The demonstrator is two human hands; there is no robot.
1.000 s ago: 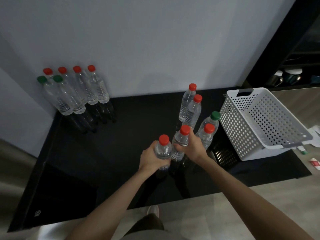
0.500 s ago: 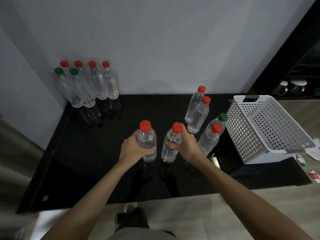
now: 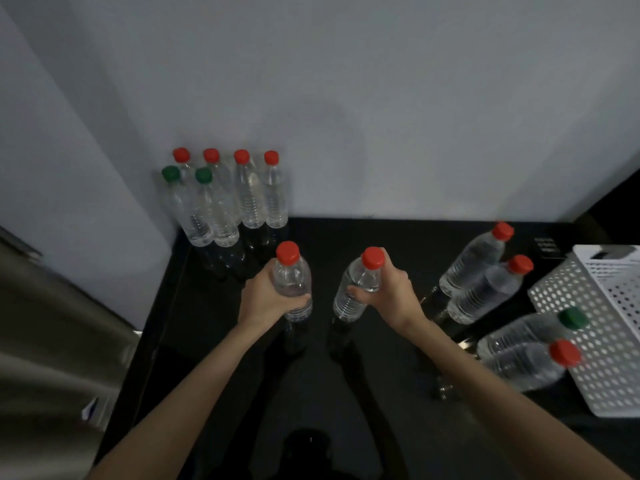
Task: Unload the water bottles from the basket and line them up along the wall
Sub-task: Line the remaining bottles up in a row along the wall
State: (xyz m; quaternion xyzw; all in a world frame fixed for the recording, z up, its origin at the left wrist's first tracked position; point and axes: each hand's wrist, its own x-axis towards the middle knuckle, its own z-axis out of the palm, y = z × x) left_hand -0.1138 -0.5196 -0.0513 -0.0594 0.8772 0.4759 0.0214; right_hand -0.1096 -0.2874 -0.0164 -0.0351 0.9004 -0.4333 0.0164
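My left hand grips a clear red-capped bottle above the black counter. A second red-capped bottle is held in my right hand. Both bottles sit just in front of several bottles with red and green caps, grouped in the corner against the wall. The white perforated basket stands at the right edge; no bottle shows inside the part in view.
Several more bottles stand loose on the counter between my right hand and the basket. A side wall closes the counter's left end. A grey surface lies lower left.
Both hands have carried their bottles from beside the loose group near the basket leftward and toward the corner bottles. The view has shifted with them.
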